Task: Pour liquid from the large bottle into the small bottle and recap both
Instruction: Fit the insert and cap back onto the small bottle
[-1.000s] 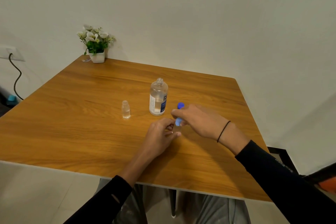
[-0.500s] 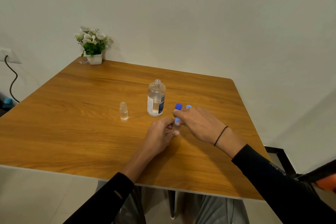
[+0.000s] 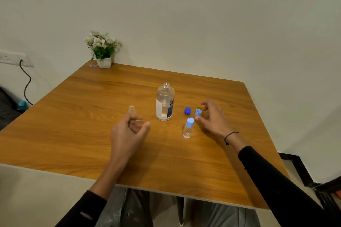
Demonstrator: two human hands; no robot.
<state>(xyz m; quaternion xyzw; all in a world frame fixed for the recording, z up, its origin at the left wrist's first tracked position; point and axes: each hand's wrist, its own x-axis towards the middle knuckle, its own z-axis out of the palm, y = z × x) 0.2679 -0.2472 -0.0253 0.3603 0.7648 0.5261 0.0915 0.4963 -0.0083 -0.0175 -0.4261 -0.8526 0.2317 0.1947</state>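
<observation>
Wooden table (image 3: 73,134) with bottles, caps, plant.

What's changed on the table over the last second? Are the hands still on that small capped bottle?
No. Both hands let go of the capped small bottle, which now stands alone. The left hand moved left toward the uncapped small bottle; the right hand drew back right, open by the light blue cap. The large bottle, still uncapped, the dark blue cap and the flower pot stayed put.
</observation>
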